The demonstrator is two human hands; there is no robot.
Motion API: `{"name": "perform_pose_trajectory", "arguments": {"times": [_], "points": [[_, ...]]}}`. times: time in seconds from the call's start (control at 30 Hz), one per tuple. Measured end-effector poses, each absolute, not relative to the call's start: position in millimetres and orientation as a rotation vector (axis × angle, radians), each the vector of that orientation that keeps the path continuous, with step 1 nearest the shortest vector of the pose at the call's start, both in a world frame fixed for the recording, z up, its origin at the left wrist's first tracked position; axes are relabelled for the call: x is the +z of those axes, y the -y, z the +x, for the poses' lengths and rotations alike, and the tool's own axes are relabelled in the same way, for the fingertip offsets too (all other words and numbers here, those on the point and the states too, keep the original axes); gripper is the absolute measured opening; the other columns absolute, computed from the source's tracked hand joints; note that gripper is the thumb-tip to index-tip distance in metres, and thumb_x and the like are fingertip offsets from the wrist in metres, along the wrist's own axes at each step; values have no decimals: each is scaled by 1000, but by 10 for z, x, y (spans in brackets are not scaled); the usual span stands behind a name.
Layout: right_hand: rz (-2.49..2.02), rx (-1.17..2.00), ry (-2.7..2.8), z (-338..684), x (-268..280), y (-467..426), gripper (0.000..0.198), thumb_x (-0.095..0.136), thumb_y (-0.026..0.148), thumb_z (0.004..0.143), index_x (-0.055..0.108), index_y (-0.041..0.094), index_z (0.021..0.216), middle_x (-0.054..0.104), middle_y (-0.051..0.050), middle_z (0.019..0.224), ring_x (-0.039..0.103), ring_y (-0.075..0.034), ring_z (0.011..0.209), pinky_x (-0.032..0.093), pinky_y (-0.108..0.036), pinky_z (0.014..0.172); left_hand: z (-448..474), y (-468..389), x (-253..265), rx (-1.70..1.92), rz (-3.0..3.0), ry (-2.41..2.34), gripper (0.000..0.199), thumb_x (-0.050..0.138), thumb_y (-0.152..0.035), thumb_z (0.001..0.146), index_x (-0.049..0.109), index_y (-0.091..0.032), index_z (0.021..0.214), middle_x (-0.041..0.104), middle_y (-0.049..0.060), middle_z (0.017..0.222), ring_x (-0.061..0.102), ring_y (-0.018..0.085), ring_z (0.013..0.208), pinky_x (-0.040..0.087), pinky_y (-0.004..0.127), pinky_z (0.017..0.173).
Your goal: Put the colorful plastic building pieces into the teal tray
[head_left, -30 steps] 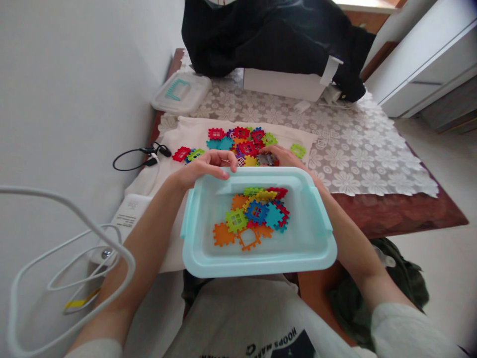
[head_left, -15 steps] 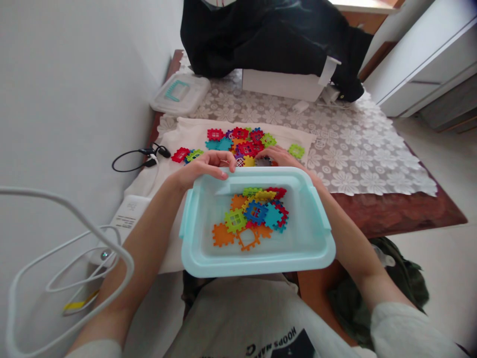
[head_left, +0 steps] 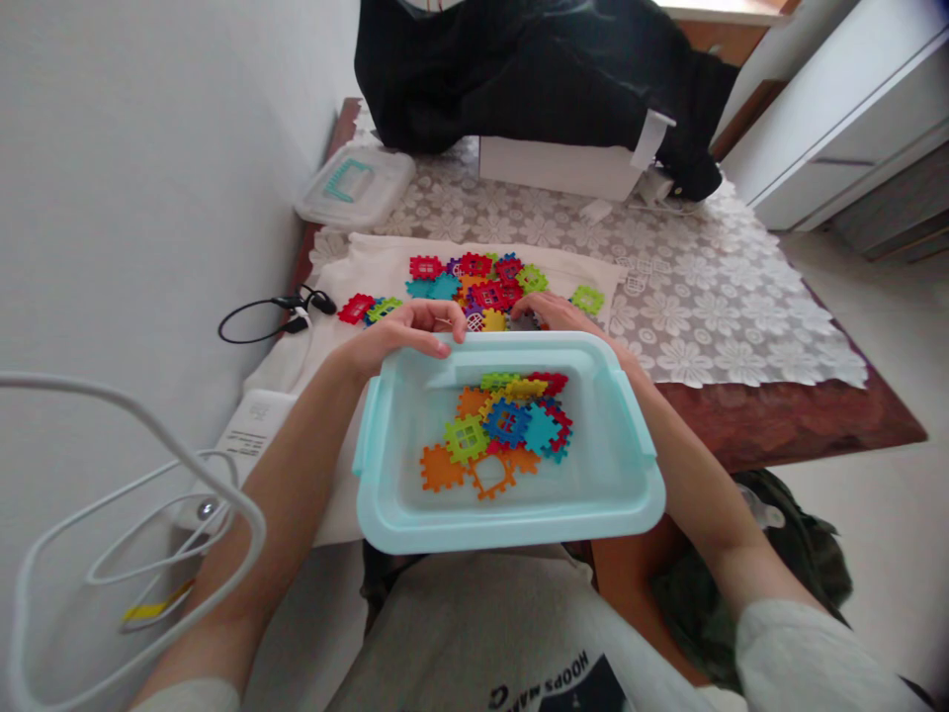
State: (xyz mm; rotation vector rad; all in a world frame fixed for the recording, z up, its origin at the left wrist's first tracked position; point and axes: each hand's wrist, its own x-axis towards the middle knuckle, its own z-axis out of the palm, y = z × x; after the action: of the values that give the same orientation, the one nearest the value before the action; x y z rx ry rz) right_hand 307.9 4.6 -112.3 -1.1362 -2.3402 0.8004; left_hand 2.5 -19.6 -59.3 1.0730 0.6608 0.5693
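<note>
A pale blue plastic box sits in front of me, tilted toward me. Several interlocking plastic tiles lie inside it, among them a blue tile, a lime tile and an orange tile. My left hand is closed at the far left rim, its thumb over the edge and its fingers curled. Beyond the rim, my right hand reaches into a pile of tiles. Its bent fingers curve over a grey tile; the box hides the thumb and lower palm.
A clear lid with a teal handle lies at the back left. Black earphones and a looped white cable are on the left. A black cloth covers a white box behind. The wall borders the table's left.
The view has shifted very slightly. Both hands, the box and the tiles keep their places.
</note>
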Motion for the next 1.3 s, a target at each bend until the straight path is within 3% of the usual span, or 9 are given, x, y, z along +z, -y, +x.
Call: {"name": "perform_pose_trajectory", "arguments": {"times": [0.17,0.37,0.57,0.93,1.3], "points": [[-1133,807,2331,3080,-1102,-1,31,63,27,91,69,25,122,74,-11,130,64,-31,122,49,-47,112,31,193,-578,565,1070,-659,26,94,-15,63,74,-15,81,70,-2,69,60,9,52,48,15,49],[-1090,832,2264,3074,-1179,-52,44,70,30,89,70,27,132,70,-11,133,65,-31,125,51,-45,107,31,193,-588,572,1064,-656,27,94,-14,63,74,-14,81,70,-2,68,60,8,52,48,15,50],[-1054,816,2255,3069,-1201,-110,36,75,38,84,76,22,117,70,-9,112,66,-27,101,51,-39,93,22,188,-600,572,1064,-637,27,95,-14,64,74,-14,82,71,-2,70,62,8,54,50,15,51],[-1051,946,2122,3090,-1168,-100,33,68,46,97,80,25,120,79,-6,116,69,-25,100,55,-38,91,24,178,-597,562,1062,-633,26,94,-13,65,75,-14,82,72,-2,71,63,8,54,51,15,52],[-975,995,1578,3110,-1145,-184,38,90,55,80,76,25,98,72,-2,94,65,-18,83,57,-32,77,-14,168,-650,572,1097,-682,26,94,-15,65,76,-15,83,72,0,69,62,9,50,45,15,45]]}}
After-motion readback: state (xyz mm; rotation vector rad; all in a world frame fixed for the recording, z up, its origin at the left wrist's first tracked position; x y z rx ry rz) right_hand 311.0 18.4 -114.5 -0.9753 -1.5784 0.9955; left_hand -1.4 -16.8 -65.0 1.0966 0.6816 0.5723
